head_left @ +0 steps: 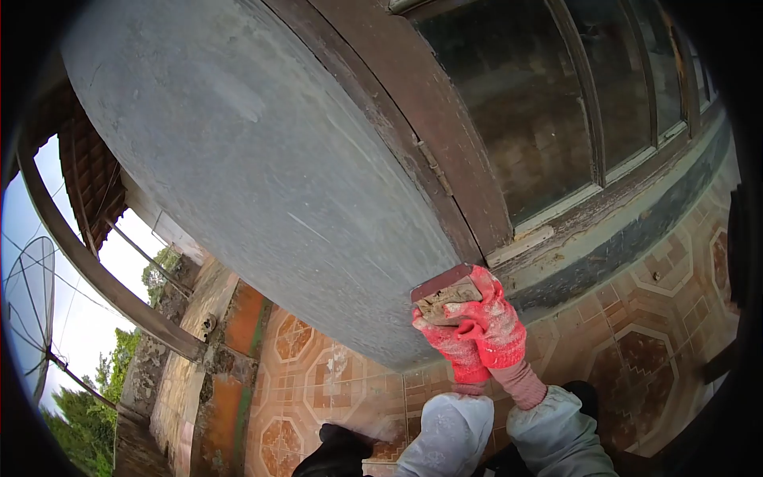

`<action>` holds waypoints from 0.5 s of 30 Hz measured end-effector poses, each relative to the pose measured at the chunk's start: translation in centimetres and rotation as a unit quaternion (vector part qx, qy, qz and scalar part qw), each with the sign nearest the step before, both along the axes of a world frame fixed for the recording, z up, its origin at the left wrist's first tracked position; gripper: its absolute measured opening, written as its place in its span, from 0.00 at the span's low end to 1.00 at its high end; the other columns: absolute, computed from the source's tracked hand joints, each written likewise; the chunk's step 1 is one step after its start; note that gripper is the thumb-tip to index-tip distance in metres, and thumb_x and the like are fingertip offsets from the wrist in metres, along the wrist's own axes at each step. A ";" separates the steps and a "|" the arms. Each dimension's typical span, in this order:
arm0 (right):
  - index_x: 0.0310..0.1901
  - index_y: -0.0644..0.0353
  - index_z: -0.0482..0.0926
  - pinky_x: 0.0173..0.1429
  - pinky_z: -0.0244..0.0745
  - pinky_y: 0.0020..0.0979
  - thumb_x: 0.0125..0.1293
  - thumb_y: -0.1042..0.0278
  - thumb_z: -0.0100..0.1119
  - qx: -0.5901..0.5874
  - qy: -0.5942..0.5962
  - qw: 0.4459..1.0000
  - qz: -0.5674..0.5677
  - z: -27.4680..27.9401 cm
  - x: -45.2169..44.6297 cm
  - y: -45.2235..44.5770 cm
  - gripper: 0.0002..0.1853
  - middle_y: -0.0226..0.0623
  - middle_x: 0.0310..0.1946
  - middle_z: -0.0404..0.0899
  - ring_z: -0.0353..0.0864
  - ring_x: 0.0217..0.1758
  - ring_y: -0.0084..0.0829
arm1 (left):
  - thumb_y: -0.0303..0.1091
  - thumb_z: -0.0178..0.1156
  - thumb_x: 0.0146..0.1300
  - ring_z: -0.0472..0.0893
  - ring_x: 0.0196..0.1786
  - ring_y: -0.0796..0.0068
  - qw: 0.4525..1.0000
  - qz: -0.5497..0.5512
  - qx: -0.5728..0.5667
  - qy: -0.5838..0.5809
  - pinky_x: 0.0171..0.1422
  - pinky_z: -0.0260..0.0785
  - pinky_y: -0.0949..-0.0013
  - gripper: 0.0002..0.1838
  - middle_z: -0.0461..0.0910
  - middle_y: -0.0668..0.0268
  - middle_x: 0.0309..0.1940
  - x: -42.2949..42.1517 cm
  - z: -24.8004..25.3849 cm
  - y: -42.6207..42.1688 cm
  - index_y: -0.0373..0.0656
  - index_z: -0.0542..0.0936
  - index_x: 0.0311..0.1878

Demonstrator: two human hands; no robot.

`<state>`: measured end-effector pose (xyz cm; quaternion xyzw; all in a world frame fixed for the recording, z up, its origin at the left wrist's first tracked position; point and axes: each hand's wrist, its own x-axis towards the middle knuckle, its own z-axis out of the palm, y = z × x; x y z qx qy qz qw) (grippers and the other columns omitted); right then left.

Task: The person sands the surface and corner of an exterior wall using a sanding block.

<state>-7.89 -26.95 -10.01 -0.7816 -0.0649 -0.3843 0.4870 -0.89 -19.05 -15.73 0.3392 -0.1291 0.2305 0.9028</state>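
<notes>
Both hands wear red work gloves dusted with white. A sanding block (pixel 448 302), a worn wooden piece with a reddish-brown strip of sandpaper along its far edge, is held between them. My left hand (pixel 451 347) grips its near left side from below. On its right side, my right hand (pixel 498 318) has its fingers wrapped round the block, and the two wrists lie close together. The sandpaper edge appears to be against the low part of the grey wall (pixel 262 151), beside the foot of the brown door frame (pixel 469 230). Both palms are hidden.
A glazed wooden door or window panel (pixel 517 103) with a hinge (pixel 435 167) stands at the right. Patterned tiles (pixel 334 374) cover the floor around my feet. At the left are a low weathered wall (pixel 226 381), a post, a satellite dish (pixel 30 318) and trees.
</notes>
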 end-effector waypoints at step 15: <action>0.50 0.51 0.87 0.51 0.79 0.40 0.63 0.68 0.64 0.138 0.002 0.990 0.041 -2.1 -0.5 -2.0 0.13 0.42 0.50 0.85 0.85 0.50 0.40 | 0.76 0.51 0.67 0.70 0.64 0.57 0.990 0.052 0.099 0.091 0.73 0.64 0.50 0.48 0.65 0.57 0.68 0.3 -0.2 -0.7 0.45 0.58 0.74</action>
